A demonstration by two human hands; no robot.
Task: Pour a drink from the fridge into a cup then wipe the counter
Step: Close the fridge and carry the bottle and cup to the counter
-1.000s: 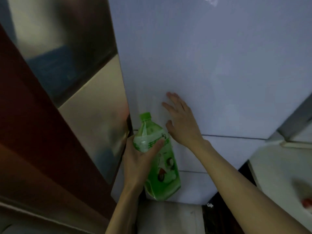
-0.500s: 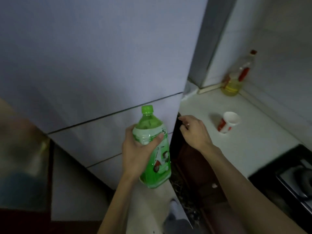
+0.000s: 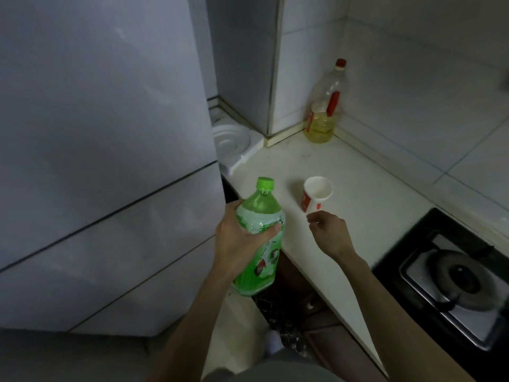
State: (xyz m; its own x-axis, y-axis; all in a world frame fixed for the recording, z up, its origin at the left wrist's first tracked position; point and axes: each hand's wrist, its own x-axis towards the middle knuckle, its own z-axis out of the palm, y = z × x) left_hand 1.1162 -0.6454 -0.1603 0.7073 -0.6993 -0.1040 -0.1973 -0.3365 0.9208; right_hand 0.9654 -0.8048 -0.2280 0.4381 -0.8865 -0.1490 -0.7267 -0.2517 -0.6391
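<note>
The left hand (image 3: 242, 238) is wrapped around the upper body of a green clear-plastic drink bottle with a green screw cap (image 3: 259, 238), its fingers (image 3: 271, 230) clamped on the bottle just below the shoulder, thumb across the front. The bottle stands nearly upright, tilted slightly, its cap still on, held in the air over the front edge of the pale stone surface (image 3: 358, 210), with its base hanging lower, in front of the dark cabinet below.

The right hand (image 3: 329, 232) hovers just to the right of the bottle, above the surface, holding nothing. Its fingers (image 3: 314, 217) are loosely curled inward, tips close together.

Just beyond the right hand's fingertips stands a white paper cup with a red printed band (image 3: 316, 193), upright on the surface, mouth open, near the fingers but apart from them. It sits slightly right of the bottle's cap.

Left of the left hand rises the tall white fridge with closed doors (image 3: 104, 133). Well beyond both hands, in the tiled corner, stands a clear plastic oil bottle with a red cap and yellow oil in its lower part (image 3: 326, 106). To the right of the right forearm lies a black gas hob with a round burner (image 3: 457, 279). Beyond the left hand, beside the fridge, a white moulded foam piece (image 3: 234, 144) rests at the surface's back edge.
</note>
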